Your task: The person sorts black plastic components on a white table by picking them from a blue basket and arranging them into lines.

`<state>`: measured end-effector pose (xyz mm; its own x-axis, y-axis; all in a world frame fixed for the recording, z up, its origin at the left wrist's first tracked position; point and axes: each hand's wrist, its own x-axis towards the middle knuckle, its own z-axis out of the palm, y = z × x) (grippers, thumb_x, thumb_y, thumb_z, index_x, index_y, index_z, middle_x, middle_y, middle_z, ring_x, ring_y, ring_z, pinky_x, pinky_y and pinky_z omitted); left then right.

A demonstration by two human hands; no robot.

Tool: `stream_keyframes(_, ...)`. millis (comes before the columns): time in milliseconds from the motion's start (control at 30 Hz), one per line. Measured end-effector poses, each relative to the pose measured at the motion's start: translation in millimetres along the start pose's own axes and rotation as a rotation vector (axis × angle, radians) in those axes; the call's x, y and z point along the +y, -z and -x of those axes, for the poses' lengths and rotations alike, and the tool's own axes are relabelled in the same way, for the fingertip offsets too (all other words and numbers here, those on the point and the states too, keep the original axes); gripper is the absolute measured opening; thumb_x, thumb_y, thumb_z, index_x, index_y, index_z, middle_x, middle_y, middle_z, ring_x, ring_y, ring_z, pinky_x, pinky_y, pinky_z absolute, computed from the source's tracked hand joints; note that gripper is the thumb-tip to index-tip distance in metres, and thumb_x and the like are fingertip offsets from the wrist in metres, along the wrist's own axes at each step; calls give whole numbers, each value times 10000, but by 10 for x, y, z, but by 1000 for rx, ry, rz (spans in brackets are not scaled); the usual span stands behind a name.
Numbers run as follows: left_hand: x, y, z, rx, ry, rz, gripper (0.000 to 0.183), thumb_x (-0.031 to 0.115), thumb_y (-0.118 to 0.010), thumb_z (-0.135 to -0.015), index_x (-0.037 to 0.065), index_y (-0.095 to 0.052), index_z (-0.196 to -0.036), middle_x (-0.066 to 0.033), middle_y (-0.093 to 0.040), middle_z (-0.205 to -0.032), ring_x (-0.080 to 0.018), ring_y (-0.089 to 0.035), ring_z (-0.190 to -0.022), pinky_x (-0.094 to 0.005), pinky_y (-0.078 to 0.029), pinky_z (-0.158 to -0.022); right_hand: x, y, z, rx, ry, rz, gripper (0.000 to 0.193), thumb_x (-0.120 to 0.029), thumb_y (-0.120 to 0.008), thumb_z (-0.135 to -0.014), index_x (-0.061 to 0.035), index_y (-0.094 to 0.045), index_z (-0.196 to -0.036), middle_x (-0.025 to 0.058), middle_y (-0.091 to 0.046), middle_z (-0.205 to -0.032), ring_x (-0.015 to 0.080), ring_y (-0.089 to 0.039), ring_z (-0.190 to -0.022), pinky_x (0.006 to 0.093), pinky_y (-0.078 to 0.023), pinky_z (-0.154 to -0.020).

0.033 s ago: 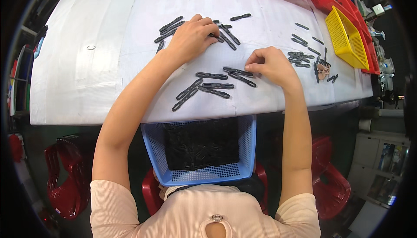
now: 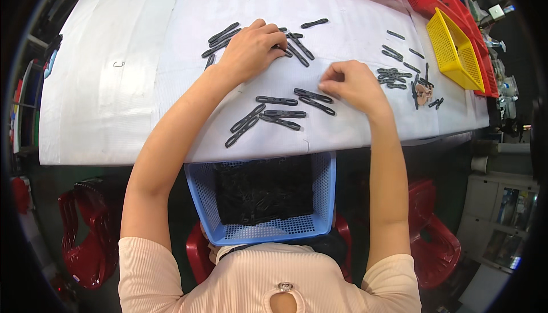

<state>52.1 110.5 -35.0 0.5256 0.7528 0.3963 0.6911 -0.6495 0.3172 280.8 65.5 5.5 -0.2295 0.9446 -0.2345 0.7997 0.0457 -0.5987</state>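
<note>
Head view: our left hand (image 2: 251, 49) lies palm down at twelve o'clock on the white table (image 2: 137, 84), fingers curled over a heap of black strips (image 2: 297, 47); whether it grips any, we cannot tell. Our right hand (image 2: 354, 84) sits at two o'clock from centre, fingertips pinched together just beside the end of a strip (image 2: 313, 95). More strips (image 2: 268, 116) lie loose between our forearms. At six o'clock a blue basket (image 2: 319, 199) full of black parts rests on our lap. A yellow basket (image 2: 456, 50) stands far right.
</note>
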Motion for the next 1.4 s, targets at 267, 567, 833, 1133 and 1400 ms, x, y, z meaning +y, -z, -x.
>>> stream_keyframes(267,161,8,153,-42,3,-4,112,138,-622,-822,42,-571,-849,-81,-562,-836,-267,-533,-845,-376,-458,-748,-202,-382,-430,450,260,301,141,-191,-688,-751,-101,-686,-859,69,-616,-808,256,-631,-779,358,-507,-735)
stream_keyframes(567,404,134,328,-63,153,133,108,134,-635,-821,50,-573,-850,-80,-560,-824,-259,-551,-837,-364,-460,-718,-154,-117,-254,121,149,2,123,-201,-682,-736,-94,-700,-795,58,-655,-756,256,-629,-653,353,-499,-637)
stream_keyframes(833,291,58,77,137,197,50,121,158,-661,-805,82,-639,-897,-46,-615,-889,-228,-586,-842,-342,-474,-711,-59,-194,-410,403,303,84,161,-186,-702,-753,-77,-682,-870,70,-635,-872,236,-615,-819,344,-490,-713)
stream_keyframes(1133,69,-132,-163,200,75,-131,113,159,-640,-813,96,-663,-905,-29,-621,-877,-223,-565,-854,-348,-473,-732,52,-191,-322,368,251,329,101,-138,-620,-800,-80,-677,-861,76,-614,-849,258,-616,-821,382,-512,-703)
stream_keyframes(1400,-32,-210,-242,166,28,-139,99,151,-621,-825,73,-648,-881,-47,-607,-841,-239,-561,-846,-357,-469,-737,193,-121,-306,268,297,157,162,-143,-641,-778,-89,-687,-924,78,-640,-869,261,-626,-778,383,-513,-716)
